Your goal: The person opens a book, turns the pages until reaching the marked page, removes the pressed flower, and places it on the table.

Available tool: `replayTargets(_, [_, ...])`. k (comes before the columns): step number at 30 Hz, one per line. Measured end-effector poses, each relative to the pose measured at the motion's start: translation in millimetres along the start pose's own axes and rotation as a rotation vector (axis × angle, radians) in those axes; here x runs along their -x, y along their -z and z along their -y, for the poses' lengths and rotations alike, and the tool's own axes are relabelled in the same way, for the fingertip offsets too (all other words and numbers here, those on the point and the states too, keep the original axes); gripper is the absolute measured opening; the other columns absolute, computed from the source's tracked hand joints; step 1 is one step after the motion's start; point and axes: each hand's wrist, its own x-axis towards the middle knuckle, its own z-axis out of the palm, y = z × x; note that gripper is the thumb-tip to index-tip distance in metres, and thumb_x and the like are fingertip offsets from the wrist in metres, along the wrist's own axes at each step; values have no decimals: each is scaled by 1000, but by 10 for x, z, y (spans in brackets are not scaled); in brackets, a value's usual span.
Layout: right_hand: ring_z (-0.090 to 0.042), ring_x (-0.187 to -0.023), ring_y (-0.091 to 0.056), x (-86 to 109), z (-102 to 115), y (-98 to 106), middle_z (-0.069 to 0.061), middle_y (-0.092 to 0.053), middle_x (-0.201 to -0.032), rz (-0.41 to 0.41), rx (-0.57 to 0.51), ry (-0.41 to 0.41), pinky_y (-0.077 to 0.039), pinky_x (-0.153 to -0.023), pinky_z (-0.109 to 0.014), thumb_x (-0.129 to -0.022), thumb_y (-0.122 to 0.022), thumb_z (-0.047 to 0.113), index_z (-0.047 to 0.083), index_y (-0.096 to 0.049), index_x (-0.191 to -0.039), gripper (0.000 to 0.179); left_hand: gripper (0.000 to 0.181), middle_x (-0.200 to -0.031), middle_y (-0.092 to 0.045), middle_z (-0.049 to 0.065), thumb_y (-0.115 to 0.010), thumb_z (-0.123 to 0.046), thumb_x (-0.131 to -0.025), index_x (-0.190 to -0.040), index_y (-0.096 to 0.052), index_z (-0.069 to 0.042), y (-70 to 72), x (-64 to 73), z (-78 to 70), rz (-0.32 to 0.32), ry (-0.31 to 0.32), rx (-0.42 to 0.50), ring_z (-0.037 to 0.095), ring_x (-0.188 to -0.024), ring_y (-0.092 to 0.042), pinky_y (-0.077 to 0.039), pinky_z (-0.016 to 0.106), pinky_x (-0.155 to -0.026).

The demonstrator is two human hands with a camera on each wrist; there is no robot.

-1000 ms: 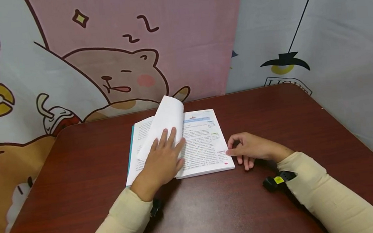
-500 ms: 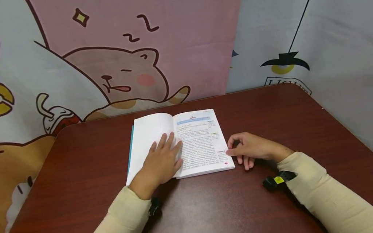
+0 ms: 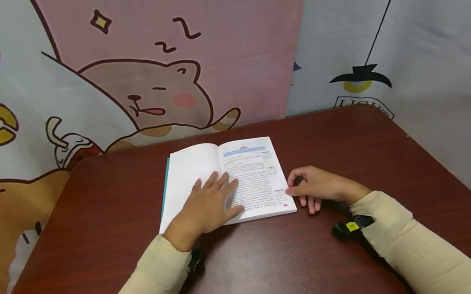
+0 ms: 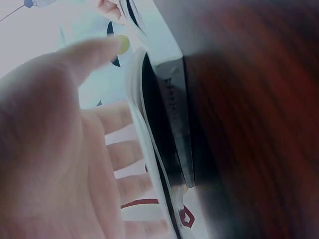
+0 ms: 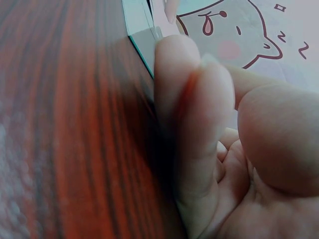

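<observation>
An open book (image 3: 254, 178) with a teal cover edge lies on the table; its left page (image 3: 191, 162) is blank white, the right one printed. My left hand (image 3: 207, 207) rests on the book near the gutter, fingers spread, thumb over the lower right page. In the left wrist view the lower edge of its pages (image 4: 142, 104) shows slightly fanned beside the palm. My right hand (image 3: 313, 187) pinches the book's right edge between thumb and forefinger, the other fingers bent beneath. In the right wrist view the curled fingers hide most of the book (image 5: 142, 40).
The dark red-brown table (image 3: 269, 264) extends around the book. Behind it hangs a cloth backdrop (image 3: 244, 49) with cartoon animals. Each wrist wears a black device, the right one (image 3: 342, 232) with a yellow label.
A lifted page has come down flat onto the left side under my left hand. That hand's fingers then slid a little toward me and right, the thumb spreading outward. My right hand stayed put.
</observation>
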Motion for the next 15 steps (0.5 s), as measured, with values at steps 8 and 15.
replayTargets(8, [-16, -42, -62, -6, -9, -4, -8, -63, -64, -2, 5, -3, -51, -41, -28, -95, -69, 27, 2, -54, -108, 33, 84, -160, -39, 6, -59, -72, -85, -153, -43, -25, -26, 11, -26, -8, -68, 16, 31, -150, -34, -23, 66, -117])
replayTargets(15, [-16, -42, -63, -4, 7, 1, -8, -63, -64, 6, 6, -8, -51, -42, -28, -98, -65, 27, 1, -53, -110, 31, 86, -161, -38, 8, -65, -70, -83, -153, -42, -26, -36, 16, -35, -8, -104, 19, 32, -147, -38, -23, 69, -115])
